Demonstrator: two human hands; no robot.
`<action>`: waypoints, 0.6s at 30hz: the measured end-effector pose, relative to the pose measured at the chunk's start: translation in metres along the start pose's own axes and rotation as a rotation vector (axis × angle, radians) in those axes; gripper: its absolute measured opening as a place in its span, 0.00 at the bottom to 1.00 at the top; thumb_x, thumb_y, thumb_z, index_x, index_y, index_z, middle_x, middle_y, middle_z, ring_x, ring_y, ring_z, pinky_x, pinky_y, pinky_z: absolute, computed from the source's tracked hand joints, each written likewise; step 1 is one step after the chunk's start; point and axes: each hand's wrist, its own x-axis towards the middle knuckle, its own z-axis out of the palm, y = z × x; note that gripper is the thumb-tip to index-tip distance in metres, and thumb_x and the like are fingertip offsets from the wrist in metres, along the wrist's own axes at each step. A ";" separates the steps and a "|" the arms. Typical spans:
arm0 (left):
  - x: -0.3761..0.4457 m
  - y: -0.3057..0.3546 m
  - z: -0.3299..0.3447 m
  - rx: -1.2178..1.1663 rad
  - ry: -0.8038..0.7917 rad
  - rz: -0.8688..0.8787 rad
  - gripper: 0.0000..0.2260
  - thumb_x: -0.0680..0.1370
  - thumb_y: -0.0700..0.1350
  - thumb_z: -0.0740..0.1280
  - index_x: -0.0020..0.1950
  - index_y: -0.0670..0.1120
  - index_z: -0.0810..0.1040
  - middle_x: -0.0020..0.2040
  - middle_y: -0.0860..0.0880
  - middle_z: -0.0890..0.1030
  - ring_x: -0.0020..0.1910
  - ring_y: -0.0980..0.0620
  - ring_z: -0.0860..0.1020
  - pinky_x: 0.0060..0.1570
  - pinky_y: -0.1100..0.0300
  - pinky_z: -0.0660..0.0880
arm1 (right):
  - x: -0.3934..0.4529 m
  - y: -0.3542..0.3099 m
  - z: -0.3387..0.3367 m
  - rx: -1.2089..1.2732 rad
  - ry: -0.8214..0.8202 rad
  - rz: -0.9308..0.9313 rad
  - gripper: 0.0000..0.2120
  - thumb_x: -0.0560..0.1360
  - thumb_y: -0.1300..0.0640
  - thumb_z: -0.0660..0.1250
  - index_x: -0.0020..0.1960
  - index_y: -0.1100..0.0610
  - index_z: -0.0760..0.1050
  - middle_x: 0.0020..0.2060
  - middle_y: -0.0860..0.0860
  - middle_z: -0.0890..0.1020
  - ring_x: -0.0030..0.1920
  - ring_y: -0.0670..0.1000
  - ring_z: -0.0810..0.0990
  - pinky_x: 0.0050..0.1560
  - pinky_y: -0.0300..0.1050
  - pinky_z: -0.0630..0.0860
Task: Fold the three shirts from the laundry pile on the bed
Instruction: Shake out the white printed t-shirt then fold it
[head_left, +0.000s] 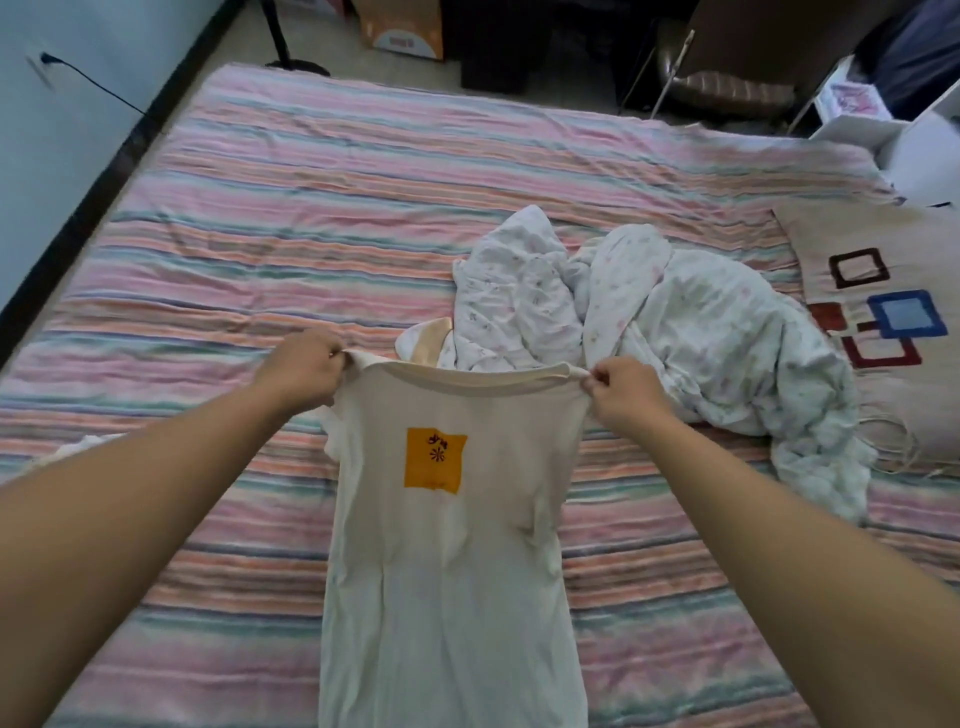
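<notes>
Both hands hold a cream shirt up by its shoulders above the striped bed. The left hand has its fingers curled around the left shoulder seam; the right hand pinches the right shoulder. The shirt hangs lengthwise, showing an orange square print. A crumpled white laundry pile lies just behind it, beside a pillow.

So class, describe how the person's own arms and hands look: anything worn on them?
Both forearms are bare; no sleeves show in the picture. The left hand and the right hand wear no gloves, and no rings, watch or bracelets are visible.
</notes>
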 end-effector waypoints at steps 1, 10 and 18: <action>0.014 -0.002 0.009 -0.068 0.025 -0.023 0.13 0.78 0.40 0.58 0.43 0.39 0.81 0.41 0.40 0.84 0.37 0.43 0.83 0.40 0.52 0.80 | 0.015 -0.001 0.009 0.090 0.037 0.025 0.15 0.80 0.56 0.64 0.38 0.63 0.78 0.36 0.60 0.82 0.42 0.59 0.81 0.44 0.51 0.78; 0.045 -0.012 0.068 -0.461 0.132 -0.176 0.19 0.83 0.47 0.54 0.72 0.41 0.69 0.72 0.42 0.71 0.71 0.44 0.68 0.68 0.55 0.63 | 0.067 0.008 0.080 0.360 0.136 0.109 0.15 0.79 0.47 0.61 0.51 0.57 0.80 0.44 0.52 0.81 0.49 0.55 0.78 0.47 0.46 0.73; -0.037 -0.089 0.149 -0.451 -0.124 -0.556 0.19 0.80 0.44 0.61 0.70 0.39 0.70 0.69 0.42 0.73 0.66 0.40 0.72 0.65 0.49 0.68 | 0.013 0.081 0.145 0.210 -0.082 0.287 0.18 0.79 0.54 0.62 0.56 0.69 0.79 0.53 0.64 0.83 0.54 0.63 0.80 0.53 0.55 0.76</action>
